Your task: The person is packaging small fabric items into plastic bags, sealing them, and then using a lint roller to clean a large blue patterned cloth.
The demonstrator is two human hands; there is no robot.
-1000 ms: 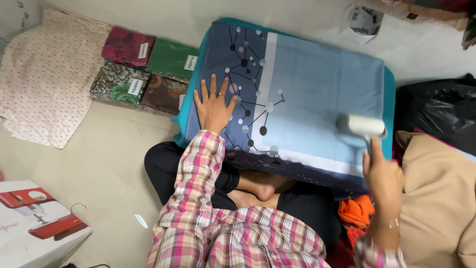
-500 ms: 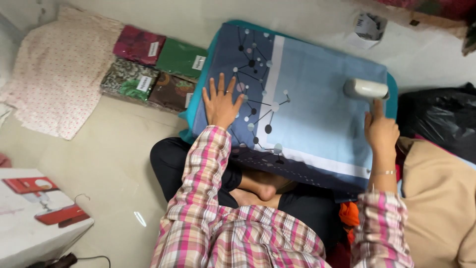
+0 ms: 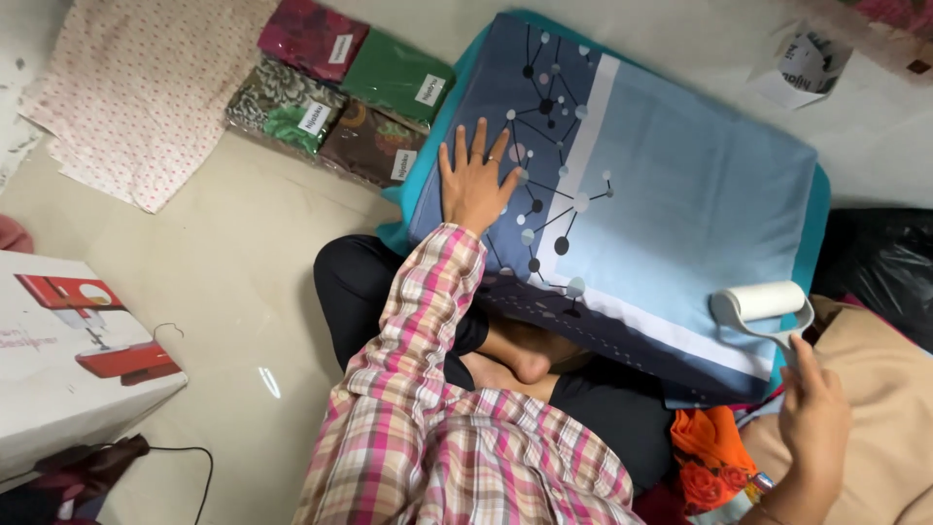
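A folded blue cloth with a dark dotted-line pattern lies over a teal pad across my lap. My left hand rests flat on its near left part, fingers spread, a ring on one finger. My right hand grips the handle of a white lint roller, whose roll touches the cloth's right front edge. I wear a pink plaid sleeve and sit cross-legged, one bare foot showing under the cloth.
Several packed folded fabrics lie on the floor at top left beside a floral cloth. A white box with a red machine picture stands at left. Black bag, tan cloth and orange fabric sit at right.
The lint roller has come back down the cloth's right side toward me, from its far edge to the near edge. My left hand has stayed pressed on the cloth.
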